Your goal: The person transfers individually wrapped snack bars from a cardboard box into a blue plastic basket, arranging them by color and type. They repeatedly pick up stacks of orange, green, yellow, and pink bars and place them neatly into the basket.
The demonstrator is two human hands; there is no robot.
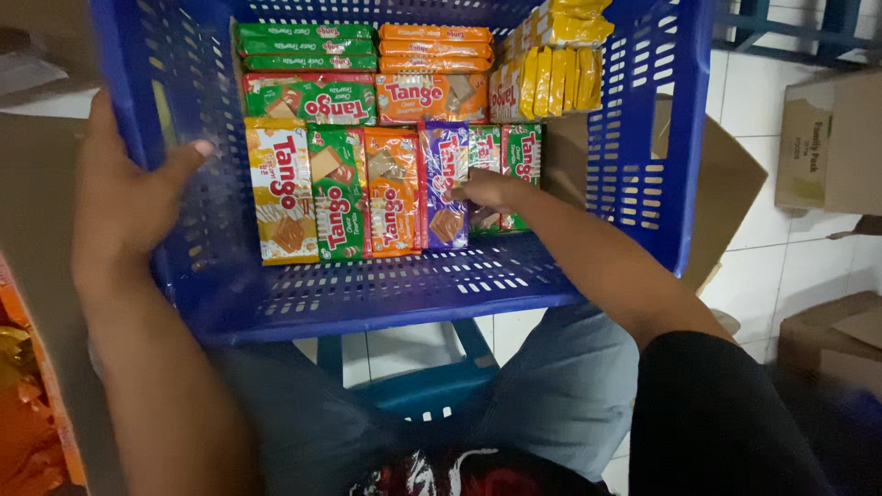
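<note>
From my seat at the feed I look straight down into a blue slotted plastic crate (386, 294) resting on the person's lap, over grey trousers (551, 386) and a blue stool (413, 386). My left hand (124, 197) grips the crate's left wall, palm outside and thumb hooked over the rim to the inside, fingers curled on the plastic. My right hand (487, 191) reaches in from the lower right, its fingers drawn narrow and pressed on the green wafer packs (505, 152) at the right end of the front row; whether they pinch a pack or only touch it I cannot tell (the knuckles hide the tips).

That front row stands side by side: a yellow-and-white wafer pack (280, 193), a green one (335, 193), an orange one (390, 188), a purple one (446, 184), then the green pair under my hand. Behind them lie a green pack (308, 99) and an orange pack (432, 96) flat, with stacked green (306, 48) and orange (436, 48) packs further back. Yellow packs (551, 78) stand on edge in the far right corner.

Cardboard boxes (827, 147) sit on the white tiled floor (763, 266) to the right, well apart from the crate.
</note>
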